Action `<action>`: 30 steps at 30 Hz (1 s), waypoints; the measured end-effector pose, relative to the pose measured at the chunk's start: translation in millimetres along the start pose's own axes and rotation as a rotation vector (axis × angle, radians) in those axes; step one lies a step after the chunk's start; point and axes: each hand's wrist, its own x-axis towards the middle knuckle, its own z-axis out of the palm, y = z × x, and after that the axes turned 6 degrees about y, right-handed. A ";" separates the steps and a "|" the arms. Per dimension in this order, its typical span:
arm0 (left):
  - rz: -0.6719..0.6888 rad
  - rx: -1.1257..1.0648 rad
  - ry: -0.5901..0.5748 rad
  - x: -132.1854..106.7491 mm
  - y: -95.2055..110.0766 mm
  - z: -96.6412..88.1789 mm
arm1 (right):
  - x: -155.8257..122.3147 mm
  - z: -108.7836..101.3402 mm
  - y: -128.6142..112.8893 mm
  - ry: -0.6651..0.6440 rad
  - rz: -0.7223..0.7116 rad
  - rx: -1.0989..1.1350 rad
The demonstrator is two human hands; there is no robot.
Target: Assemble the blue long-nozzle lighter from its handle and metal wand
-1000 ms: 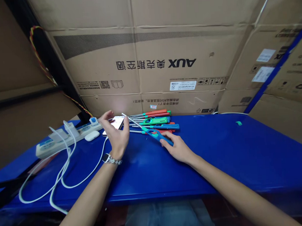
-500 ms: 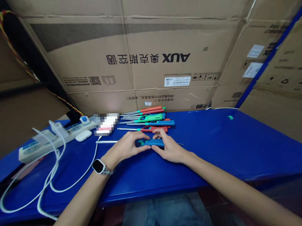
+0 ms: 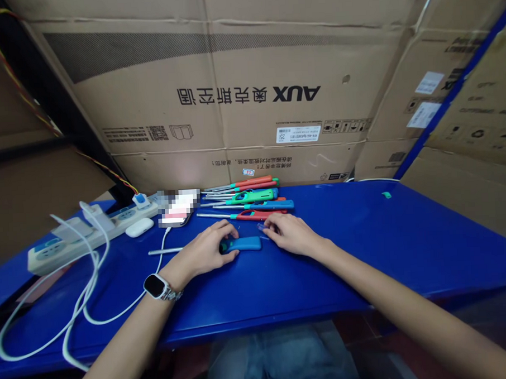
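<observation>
Wrapped by its fingers, my left hand point(image 3: 207, 247) holds a blue long-neck lighter point(image 3: 250, 244) near its green trigger; the lighter's metal tube sticks out to the left. My right hand point(image 3: 294, 232) is closed in a pinch on a small clear plastic piece point(image 3: 261, 226), just right of the lighter's handle end and apart from it. Behind both hands lies a group of several long-neck lighters, among them a red lighter point(image 3: 258, 215), a green lighter point(image 3: 259, 196) and another blue lighter point(image 3: 274, 205), all with tubes to the left.
On the blue table point(image 3: 324, 287), a power strip point(image 3: 42, 260) with plugs and white cables point(image 3: 93, 274) occupies the left. A white case point(image 3: 139, 227) and a phone point(image 3: 178, 209) lie nearby. Cardboard point(image 3: 247, 61) walls the back. A small green piece point(image 3: 386, 195) lies at right.
My left hand has shifted the blue lighter slightly left and toward me. My right hand has let go of its handle end and moved right, now pinching a small clear plastic piece.
</observation>
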 end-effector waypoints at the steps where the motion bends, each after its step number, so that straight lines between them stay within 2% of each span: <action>1: 0.014 0.007 0.006 -0.4 2.1 0.2 | 5.1 0.9 -1.6 0.031 0.017 0.077; 7: 0.085 0.042 0.007 -4.5 8.8 -0.6 | 39.3 10.9 -10.7 0.174 0.110 0.770; 10: 0.064 0.058 0.009 -5.0 9.6 -1.0 | 50.0 15.5 -16.7 0.246 0.085 0.891; 14: 0.036 0.103 0.002 -2.5 9.2 1.5 | 56.8 19.5 -21.7 0.262 0.076 0.971; 21: 0.024 0.101 0.046 -4.6 6.9 0.6 | 56.8 32.6 -20.2 0.165 0.095 0.994; 25: 0.025 0.023 0.029 -6.1 2.5 -3.1 | 47.6 42.0 -19.2 0.205 0.001 0.867; 30: 0.013 0.005 0.030 -7.1 -1.7 -3.2 | 39.2 42.0 -17.8 0.263 -0.074 0.728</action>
